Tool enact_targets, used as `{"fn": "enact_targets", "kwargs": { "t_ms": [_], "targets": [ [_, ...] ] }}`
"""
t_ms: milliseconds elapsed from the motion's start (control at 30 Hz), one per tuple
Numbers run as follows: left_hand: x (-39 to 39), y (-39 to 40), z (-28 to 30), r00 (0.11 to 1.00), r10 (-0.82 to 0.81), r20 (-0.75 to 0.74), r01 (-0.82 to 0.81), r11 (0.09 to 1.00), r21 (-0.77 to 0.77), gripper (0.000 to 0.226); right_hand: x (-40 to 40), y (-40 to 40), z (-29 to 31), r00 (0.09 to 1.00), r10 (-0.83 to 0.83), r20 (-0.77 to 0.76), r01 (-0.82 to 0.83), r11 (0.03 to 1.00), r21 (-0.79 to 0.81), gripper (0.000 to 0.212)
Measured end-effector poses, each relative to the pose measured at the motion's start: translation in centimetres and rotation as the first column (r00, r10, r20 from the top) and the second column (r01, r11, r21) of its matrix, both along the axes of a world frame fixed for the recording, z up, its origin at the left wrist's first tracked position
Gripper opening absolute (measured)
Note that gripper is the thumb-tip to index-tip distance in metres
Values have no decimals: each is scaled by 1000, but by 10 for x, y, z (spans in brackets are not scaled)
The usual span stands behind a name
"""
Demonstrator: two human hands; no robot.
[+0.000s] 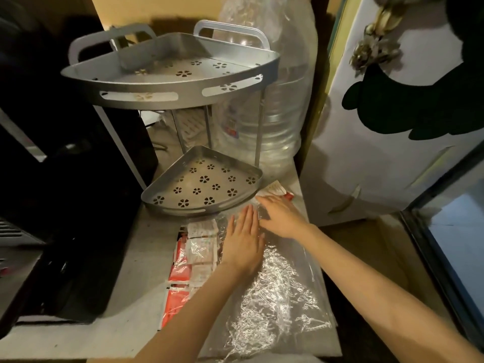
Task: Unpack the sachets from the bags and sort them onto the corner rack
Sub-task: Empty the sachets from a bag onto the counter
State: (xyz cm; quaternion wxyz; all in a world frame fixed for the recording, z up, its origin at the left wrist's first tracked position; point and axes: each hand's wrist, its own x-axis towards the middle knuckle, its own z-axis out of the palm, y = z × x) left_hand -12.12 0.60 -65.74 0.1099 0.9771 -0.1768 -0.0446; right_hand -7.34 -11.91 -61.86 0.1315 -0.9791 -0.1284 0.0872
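Crinkled clear plastic bag (275, 292) lies flat on the pale counter (115, 310), long axis running near to far. Left hand (245, 242) flat on it, fingers straight and together, pressing down. Right hand (281, 216) flat beside it, fingers extended toward a red-and-white sachet (277, 190) at the bag's far end. Left of the bag: second bag of sachets (190, 263), red and white, flat rectangles in rows. Beyond: grey metal corner rack (201, 184), two quarter-round tiers punched with flower holes. Behind it, a ribbed clear water bottle (277, 106). Right, a white fridge (379, 142).
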Motion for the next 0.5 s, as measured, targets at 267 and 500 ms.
{"fn": "enact_targets", "kwargs": {
  "t_ms": [267,500],
  "targets": [
    [-6,6,-21,998,-25,-49,22,998,-58,73,-11,-6,-15,992,-110,54,99,980,171,54],
    [-6,8,-23,998,-28,-64,21,995,-100,78,-10,-7,-25,979,-202,22,183,927,327,36]
  ]
}}
